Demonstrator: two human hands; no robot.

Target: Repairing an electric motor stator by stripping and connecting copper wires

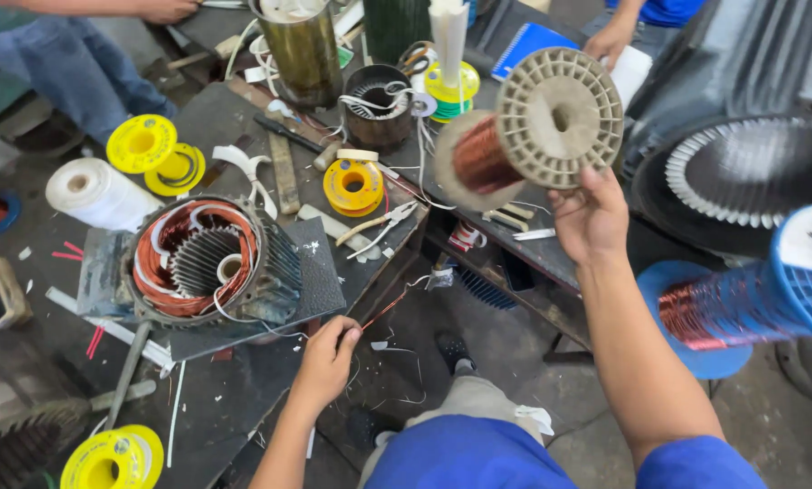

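- We held a beige plastic spool of copper wire (530, 129) up in our right hand (591, 217), fingers closed around the rim of its near flange, above the workbench edge (478, 263).
- Our left hand (326, 355) sat low by the bench front, thumb and fingertips pinched shut on a thin copper wire strand (383, 311).
- The motor stator (200, 261), with copper windings showing in its bore, stood on a dark mat just left of that hand.
- We judged the step in hand to be drawing wire off the spool for the stator.
- The next move, we judged, called for keeping the strand taut and unkinked as the spool turned.
- A blue spool (748, 299) hung at the right; pliers (381, 223) lay on the bench.
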